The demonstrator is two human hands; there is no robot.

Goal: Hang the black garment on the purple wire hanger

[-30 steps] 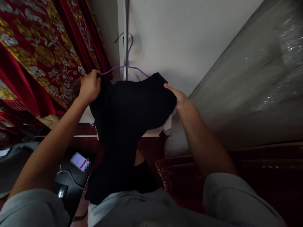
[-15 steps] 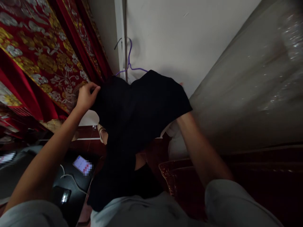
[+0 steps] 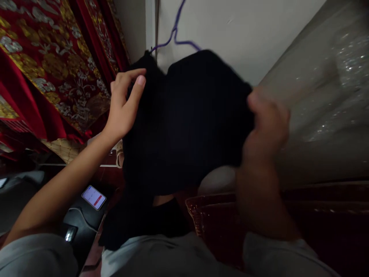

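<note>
A black short-sleeved shirt (image 3: 184, 127) hangs spread in front of me on a purple hanger (image 3: 174, 32), whose hook top runs out of view. My left hand (image 3: 122, 102) rests against the shirt's left shoulder, thumb apart from the fingers. At the opposite side my right hand (image 3: 266, 125), blurred by motion, has its curled fingers and thumb closed on the sleeve edge. Much of the hanger is hidden inside the dark cloth.
Red curtains (image 3: 57, 65) with gold and silver patterns hang at left. A lit phone (image 3: 94, 197) and a white cable (image 3: 83, 219) lie on a black surface below. Clear plastic sheeting (image 3: 323, 115) covers the right side. Dark red carved furniture (image 3: 219, 219) stands at lower right.
The shirt and hanger have risen in view and shifted right. My right hand has come out from behind the shirt onto the sleeve edge. My left hand's fingers have spread.
</note>
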